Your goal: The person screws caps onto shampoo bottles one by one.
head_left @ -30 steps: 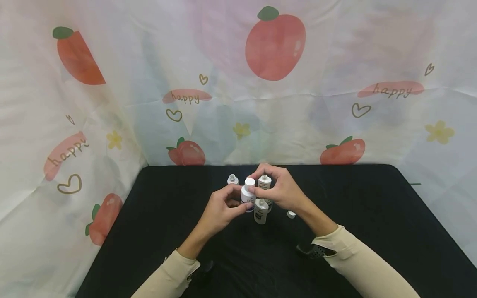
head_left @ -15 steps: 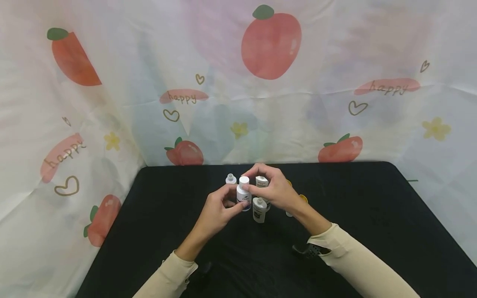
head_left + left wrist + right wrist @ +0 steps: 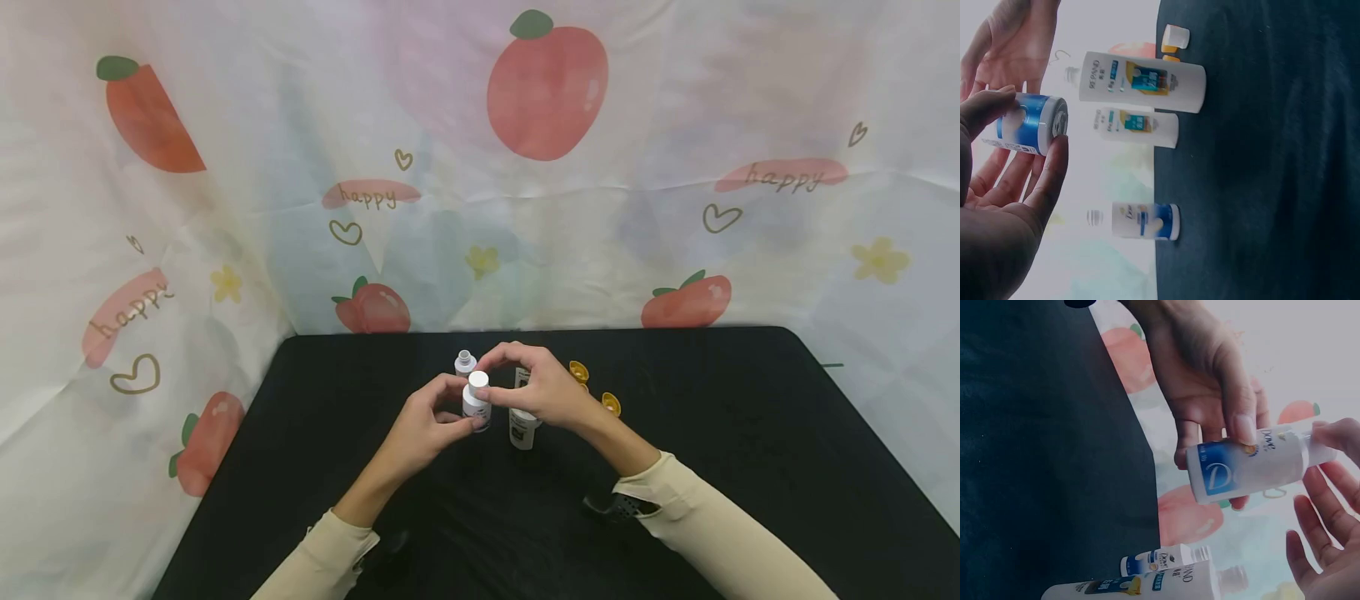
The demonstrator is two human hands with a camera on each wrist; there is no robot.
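Observation:
In the head view my left hand (image 3: 427, 425) grips the body of a small white Dove bottle (image 3: 476, 410), held roughly upright over the table. My right hand (image 3: 549, 390) pinches the white cap (image 3: 478, 379) on its neck. Its blue-and-white label shows in the right wrist view, where the left thumb (image 3: 1244, 428) lies along the body. A second Dove bottle (image 3: 1144, 220), uncapped, stands close by. Two uncapped white bottles with yellow-and-blue labels also stand there, one larger (image 3: 1138, 81) and one smaller (image 3: 1138, 127). The right hand partly hides them in the head view.
Yellow-lined caps (image 3: 578, 372) (image 3: 611, 404) lie on the black-covered table (image 3: 697, 433) beyond the right wrist. A white curtain (image 3: 450, 250) with fruit prints hangs behind and at the left of the table.
Both hands have moved left and slightly nearer with the bottle between them. The yellow-lined caps have come out from behind the right hand. The standing bottles have stayed in place.

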